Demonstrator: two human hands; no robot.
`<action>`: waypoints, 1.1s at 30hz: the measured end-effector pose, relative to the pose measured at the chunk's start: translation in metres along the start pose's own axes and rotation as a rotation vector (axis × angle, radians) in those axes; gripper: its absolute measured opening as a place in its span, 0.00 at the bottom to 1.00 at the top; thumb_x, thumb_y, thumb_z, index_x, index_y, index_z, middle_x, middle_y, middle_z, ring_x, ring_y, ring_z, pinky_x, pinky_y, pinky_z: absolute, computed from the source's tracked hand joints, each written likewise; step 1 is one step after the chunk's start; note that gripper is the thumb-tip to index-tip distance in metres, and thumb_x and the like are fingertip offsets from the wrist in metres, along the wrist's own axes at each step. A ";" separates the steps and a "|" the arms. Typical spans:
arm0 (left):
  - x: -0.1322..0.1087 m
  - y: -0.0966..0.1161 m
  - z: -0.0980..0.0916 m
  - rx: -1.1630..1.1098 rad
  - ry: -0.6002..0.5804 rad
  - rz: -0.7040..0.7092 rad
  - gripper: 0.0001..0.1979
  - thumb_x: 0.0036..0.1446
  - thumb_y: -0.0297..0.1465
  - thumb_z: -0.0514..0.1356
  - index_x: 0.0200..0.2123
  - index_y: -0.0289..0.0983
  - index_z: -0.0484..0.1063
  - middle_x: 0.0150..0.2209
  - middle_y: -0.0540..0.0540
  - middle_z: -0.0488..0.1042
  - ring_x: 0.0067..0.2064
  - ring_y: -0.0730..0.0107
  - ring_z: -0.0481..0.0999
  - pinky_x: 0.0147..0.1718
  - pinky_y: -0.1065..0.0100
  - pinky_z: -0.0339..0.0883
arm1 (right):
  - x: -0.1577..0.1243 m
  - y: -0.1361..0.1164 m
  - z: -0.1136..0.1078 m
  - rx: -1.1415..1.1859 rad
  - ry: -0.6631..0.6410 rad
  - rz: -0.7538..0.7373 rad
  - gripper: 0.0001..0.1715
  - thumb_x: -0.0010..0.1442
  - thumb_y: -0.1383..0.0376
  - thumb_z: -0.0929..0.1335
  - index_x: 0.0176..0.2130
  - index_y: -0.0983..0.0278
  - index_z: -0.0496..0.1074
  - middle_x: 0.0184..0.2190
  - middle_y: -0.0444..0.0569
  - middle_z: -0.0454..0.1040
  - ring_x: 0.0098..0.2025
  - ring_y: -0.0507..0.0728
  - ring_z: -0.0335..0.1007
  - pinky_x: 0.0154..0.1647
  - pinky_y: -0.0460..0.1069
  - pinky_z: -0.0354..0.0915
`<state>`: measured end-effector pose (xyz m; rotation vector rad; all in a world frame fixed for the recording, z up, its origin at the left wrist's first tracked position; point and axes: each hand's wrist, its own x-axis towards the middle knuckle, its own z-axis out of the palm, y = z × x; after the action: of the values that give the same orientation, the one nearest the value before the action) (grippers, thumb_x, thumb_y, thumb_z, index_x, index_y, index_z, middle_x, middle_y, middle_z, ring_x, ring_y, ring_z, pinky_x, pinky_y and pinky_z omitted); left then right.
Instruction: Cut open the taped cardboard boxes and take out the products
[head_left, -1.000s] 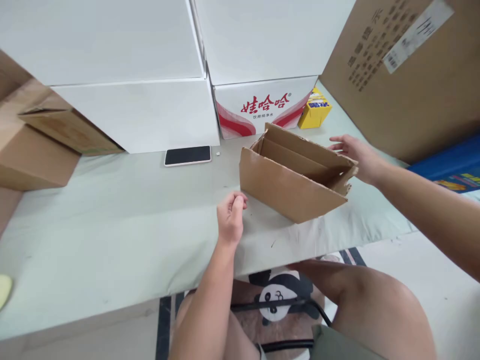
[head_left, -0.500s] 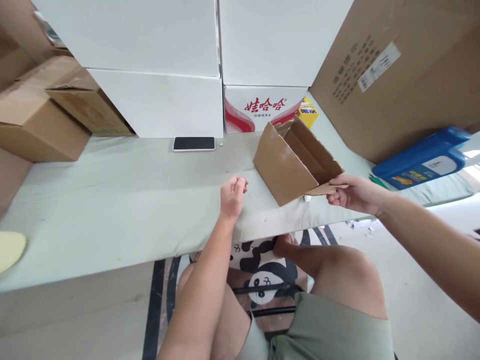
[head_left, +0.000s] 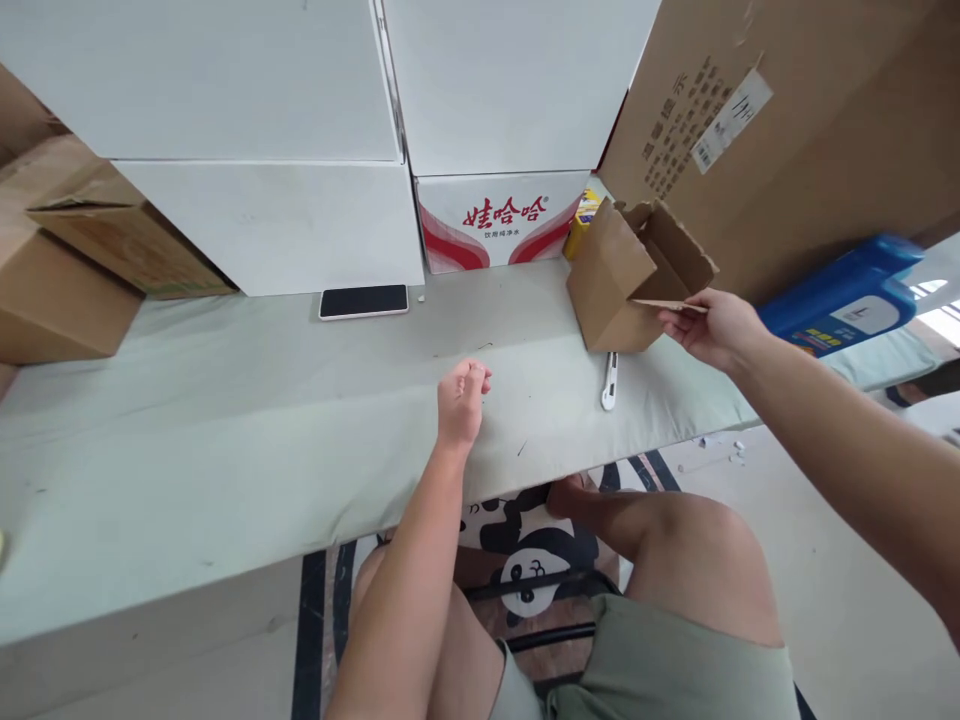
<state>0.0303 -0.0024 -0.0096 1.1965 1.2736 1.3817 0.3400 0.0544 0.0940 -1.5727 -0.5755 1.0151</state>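
Note:
A small brown cardboard box (head_left: 615, 290) stands with its top open on the pale green cloth (head_left: 247, 420), toward the right. My right hand (head_left: 709, 325) pinches one of its flaps at the near right side. Over the cloth's middle, my left hand (head_left: 461, 400) is curled closed, apart from the box; whatever its fingers may hold is hidden. A white utility knife (head_left: 610, 382) lies in front of the box, its far end close to the box's base.
Behind stand stacked white boxes (head_left: 262, 225) and a white carton with red lettering (head_left: 502, 220). A phone (head_left: 364, 302) lies before them. At right are a large brown carton (head_left: 795, 130) and a blue bottle (head_left: 840, 300). More cardboard boxes (head_left: 67, 290) sit at left.
My right hand has moved the box back and to the right, uncovering the utility knife. The left hand stays closed in nearly the same place. The view has shifted slightly.

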 end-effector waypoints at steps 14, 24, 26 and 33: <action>0.010 -0.013 -0.009 0.172 -0.004 -0.069 0.19 0.57 0.47 0.55 0.26 0.39 0.72 0.23 0.48 0.69 0.28 0.67 0.69 0.30 0.66 0.63 | 0.127 -0.028 0.059 -0.061 0.044 -0.011 0.31 0.67 0.75 0.53 0.63 0.78 0.66 0.66 0.70 0.69 0.50 0.50 0.79 0.45 0.45 0.69; 0.019 -0.013 -0.009 0.214 -0.055 -0.071 0.17 0.58 0.45 0.54 0.27 0.39 0.71 0.24 0.49 0.69 0.30 0.67 0.70 0.33 0.66 0.63 | 0.120 -0.024 0.085 -0.143 -0.361 0.027 0.42 0.74 0.47 0.54 0.78 0.57 0.38 0.67 0.58 0.70 0.66 0.56 0.69 0.59 0.60 0.65; 0.016 -0.009 -0.011 0.189 -0.062 -0.055 0.17 0.58 0.45 0.53 0.28 0.39 0.70 0.24 0.49 0.69 0.30 0.68 0.69 0.32 0.66 0.62 | 0.105 -0.023 0.078 -0.214 -0.341 0.060 0.33 0.73 0.49 0.56 0.71 0.57 0.57 0.67 0.57 0.70 0.67 0.58 0.68 0.62 0.61 0.62; -0.014 0.008 -0.033 0.040 -0.037 0.004 0.16 0.59 0.45 0.53 0.27 0.40 0.68 0.22 0.51 0.65 0.28 0.69 0.65 0.30 0.67 0.59 | 0.037 -0.021 0.098 -0.410 -0.301 0.023 0.13 0.67 0.53 0.60 0.35 0.54 0.68 0.57 0.54 0.78 0.64 0.64 0.71 0.59 0.63 0.65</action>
<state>0.0000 -0.0217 -0.0033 1.2470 1.2791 1.3366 0.2798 0.1421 0.1023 -1.7940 -1.0263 1.2162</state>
